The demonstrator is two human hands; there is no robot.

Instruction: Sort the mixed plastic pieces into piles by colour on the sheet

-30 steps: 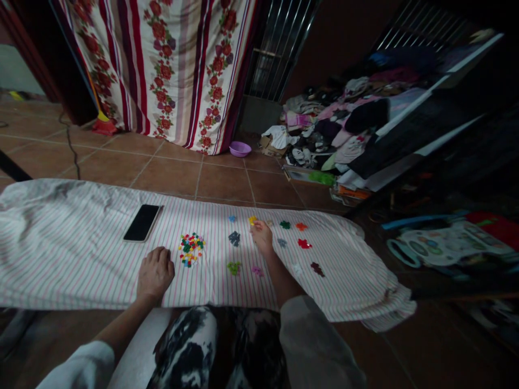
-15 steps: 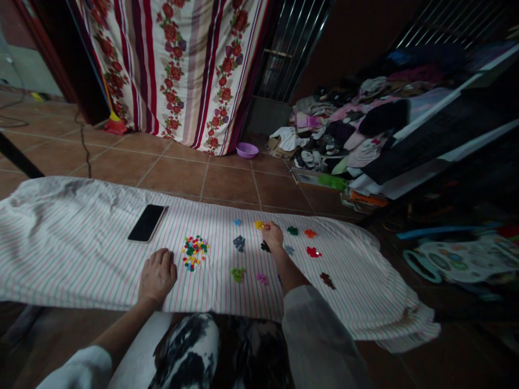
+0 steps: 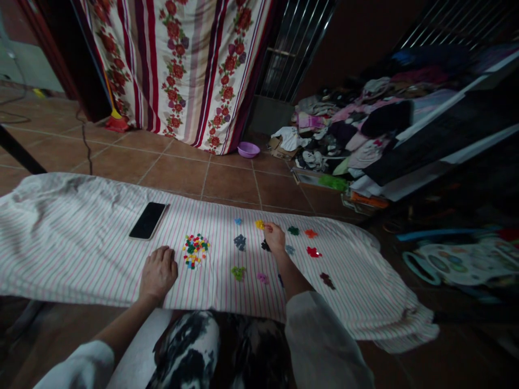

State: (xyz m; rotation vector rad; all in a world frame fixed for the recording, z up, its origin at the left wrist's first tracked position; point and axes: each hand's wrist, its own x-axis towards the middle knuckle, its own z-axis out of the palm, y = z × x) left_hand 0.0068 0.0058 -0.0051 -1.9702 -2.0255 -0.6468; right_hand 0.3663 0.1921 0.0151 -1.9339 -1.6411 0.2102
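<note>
My right hand [image 3: 275, 237] reaches to the far side of the striped cloth, its fingertips pinched together at the edge of a yellow pile of small pieces [image 3: 259, 224]. Whatever sits between those fingertips is too small to make out. Under its wrist side, a black pile [image 3: 265, 246] is partly covered. Palm down on the cloth rests my left hand [image 3: 159, 272], fingers lying loosely, with nothing seen in it. Just right of it is a mixed heap of colourful small pieces [image 3: 195, 249]. Single-colour piles lie around: dark grey [image 3: 240, 242], lime green [image 3: 238, 273], pink [image 3: 263, 277], red [image 3: 313, 252].
A phone [image 3: 148, 220] lies on the striped cloth [image 3: 101, 243] at left. Light blue [image 3: 238, 221], dark green [image 3: 293, 230], orange [image 3: 311, 233] and brown [image 3: 326, 280] piles are there too. Beyond the cloth are a purple basin [image 3: 248, 150] and heaped clothes [image 3: 348, 124].
My right hand has shifted very slightly, staying pinched beside the yellow pile. The left hand rests in the same place. The view has tilted a little.
</note>
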